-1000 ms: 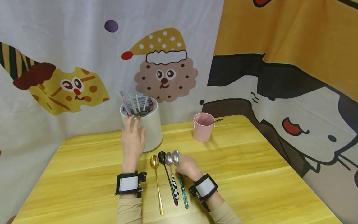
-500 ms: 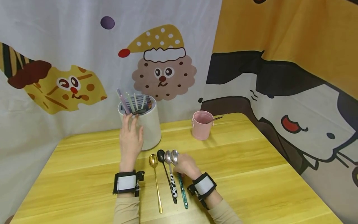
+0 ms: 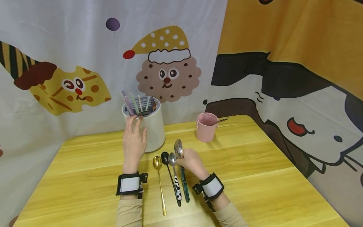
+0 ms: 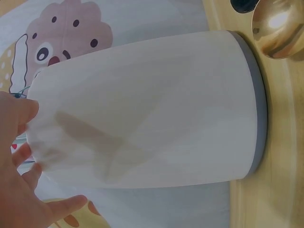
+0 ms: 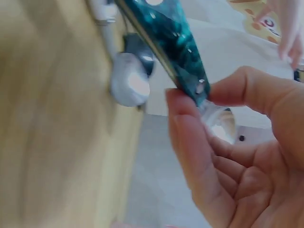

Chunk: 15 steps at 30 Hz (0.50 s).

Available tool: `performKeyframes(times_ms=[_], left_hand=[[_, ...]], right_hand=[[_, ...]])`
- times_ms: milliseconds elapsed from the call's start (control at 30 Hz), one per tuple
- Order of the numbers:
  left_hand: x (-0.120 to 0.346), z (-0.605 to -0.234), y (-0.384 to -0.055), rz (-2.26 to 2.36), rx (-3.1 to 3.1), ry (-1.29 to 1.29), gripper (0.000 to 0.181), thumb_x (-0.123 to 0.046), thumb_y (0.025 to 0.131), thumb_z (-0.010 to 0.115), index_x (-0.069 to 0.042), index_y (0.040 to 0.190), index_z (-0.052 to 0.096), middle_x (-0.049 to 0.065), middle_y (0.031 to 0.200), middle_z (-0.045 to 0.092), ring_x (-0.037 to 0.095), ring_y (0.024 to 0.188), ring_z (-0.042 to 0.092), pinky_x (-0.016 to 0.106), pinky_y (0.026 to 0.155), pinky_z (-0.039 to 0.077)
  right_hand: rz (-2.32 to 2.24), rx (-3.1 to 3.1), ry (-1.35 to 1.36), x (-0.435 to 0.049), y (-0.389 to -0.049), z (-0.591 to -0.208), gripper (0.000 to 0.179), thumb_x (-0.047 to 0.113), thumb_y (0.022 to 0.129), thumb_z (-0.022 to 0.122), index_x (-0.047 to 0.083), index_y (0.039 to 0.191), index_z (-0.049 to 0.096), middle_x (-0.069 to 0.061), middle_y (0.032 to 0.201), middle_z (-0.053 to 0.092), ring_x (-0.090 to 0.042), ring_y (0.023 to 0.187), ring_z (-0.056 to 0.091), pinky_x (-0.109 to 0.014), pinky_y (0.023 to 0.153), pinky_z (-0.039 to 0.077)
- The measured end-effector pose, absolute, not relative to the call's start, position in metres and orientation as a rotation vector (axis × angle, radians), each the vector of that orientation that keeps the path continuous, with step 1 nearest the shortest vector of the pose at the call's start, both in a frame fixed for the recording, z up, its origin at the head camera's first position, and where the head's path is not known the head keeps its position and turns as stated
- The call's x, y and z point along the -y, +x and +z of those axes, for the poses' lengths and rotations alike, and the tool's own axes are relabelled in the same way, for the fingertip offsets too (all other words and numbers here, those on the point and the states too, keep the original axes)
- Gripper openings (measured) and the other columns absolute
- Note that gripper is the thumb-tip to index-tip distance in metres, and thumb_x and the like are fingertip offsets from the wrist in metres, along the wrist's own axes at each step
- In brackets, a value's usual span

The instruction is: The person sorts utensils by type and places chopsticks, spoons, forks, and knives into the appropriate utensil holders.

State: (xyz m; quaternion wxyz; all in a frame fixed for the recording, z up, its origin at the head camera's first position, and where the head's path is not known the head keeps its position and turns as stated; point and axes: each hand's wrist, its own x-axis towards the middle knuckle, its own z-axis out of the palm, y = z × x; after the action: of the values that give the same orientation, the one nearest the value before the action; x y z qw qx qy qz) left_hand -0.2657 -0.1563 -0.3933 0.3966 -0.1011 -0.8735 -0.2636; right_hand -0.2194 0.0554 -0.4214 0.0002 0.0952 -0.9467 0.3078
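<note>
My right hand [image 3: 192,161] pinches a spoon with a dark green marbled handle [image 5: 178,40] between thumb and fingers, near where the handle meets the metal neck. Its silver bowl [image 3: 178,148] points up and away, raised off the table. Beside it on the table lie a spoon with a cow-print handle [image 3: 177,188], a black spoon [image 3: 165,158] and a gold spoon [image 3: 157,162]. My left hand [image 3: 134,146] rests its spread fingertips at the rim of a white cylindrical utensil holder [image 3: 154,134]. In the left wrist view, the holder's wall [image 4: 156,109] fills the middle.
Straws [image 3: 136,105] and a fork [image 3: 153,104] stand in the holder. A small pink bucket [image 3: 205,130] with thin dark utensils [image 3: 221,121] leaning out stands right of it. Behind the wooden table [image 3: 255,176] hangs a printed curtain [image 3: 93,37].
My right hand has lifted the green-handled spoon and moved it slightly forward, away from the spoons beside it. My left hand stays at the holder's rim.
</note>
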Motion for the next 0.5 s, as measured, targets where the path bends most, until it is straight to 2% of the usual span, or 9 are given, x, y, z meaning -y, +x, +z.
performKeyframes(times_ms=[100,167,267,333,400,500], left_hand=[[0.156,-0.393,-0.265,-0.673,2.221,-0.258,0.044,-0.016,0.092,0.059,-0.003,0.133,0.049,0.018,0.142,0.040,0.042,0.138,0.033,0.057,0.109,0.036],[0.155,-0.393,-0.265,-0.678,2.226,-0.257,0.044,-0.016,0.092,0.059,-0.004,0.133,0.049,0.017,0.143,0.040,0.041,0.139,0.032,0.057,0.108,0.036],[0.155,-0.393,-0.265,-0.682,2.232,-0.254,0.044,-0.016,0.092,0.059,-0.004,0.133,0.048,0.017,0.143,0.039,0.040,0.140,0.031,0.058,0.108,0.036],[0.155,-0.393,-0.265,-0.684,2.235,-0.253,0.044,-0.016,0.092,0.059,-0.004,0.133,0.048,0.017,0.144,0.038,0.040,0.140,0.030,0.058,0.108,0.036],[0.156,-0.393,-0.265,-0.683,2.240,-0.250,0.044,-0.016,0.092,0.058,-0.005,0.134,0.048,0.016,0.144,0.038,0.040,0.140,0.030,0.058,0.108,0.036],[0.156,-0.393,-0.264,-0.684,2.240,-0.246,0.044,-0.017,0.092,0.058,-0.005,0.134,0.048,0.016,0.144,0.038,0.040,0.141,0.029,0.059,0.108,0.036]], right_hand=[[0.976,2.831,0.333,-0.055,-0.223,-0.409,0.040,0.010,0.076,0.067,0.015,0.051,0.037,0.009,0.048,0.030,-0.004,0.043,0.029,-0.015,0.040,0.020],[1.004,2.706,0.343,-0.054,-0.226,-0.398,0.030,0.008,0.076,0.065,0.013,0.054,0.045,0.007,0.050,0.039,-0.004,0.045,0.032,-0.015,0.041,0.022],[1.029,2.494,0.338,-0.050,-0.234,-0.376,0.011,0.008,0.076,0.064,0.007,0.065,0.060,-0.002,0.058,0.060,-0.007,0.049,0.049,-0.016,0.044,0.036],[1.047,2.345,0.331,-0.047,-0.239,-0.359,0.007,0.009,0.077,0.064,0.003,0.073,0.065,-0.009,0.065,0.069,-0.013,0.052,0.059,-0.021,0.047,0.046],[1.064,2.206,0.330,-0.043,-0.245,-0.342,0.009,0.009,0.079,0.066,0.001,0.076,0.065,-0.012,0.071,0.071,-0.017,0.058,0.067,-0.025,0.054,0.054],[1.128,2.009,0.357,-0.037,-0.252,-0.321,0.012,0.009,0.081,0.068,-0.001,0.080,0.063,-0.015,0.074,0.071,-0.021,0.063,0.069,-0.028,0.058,0.057]])
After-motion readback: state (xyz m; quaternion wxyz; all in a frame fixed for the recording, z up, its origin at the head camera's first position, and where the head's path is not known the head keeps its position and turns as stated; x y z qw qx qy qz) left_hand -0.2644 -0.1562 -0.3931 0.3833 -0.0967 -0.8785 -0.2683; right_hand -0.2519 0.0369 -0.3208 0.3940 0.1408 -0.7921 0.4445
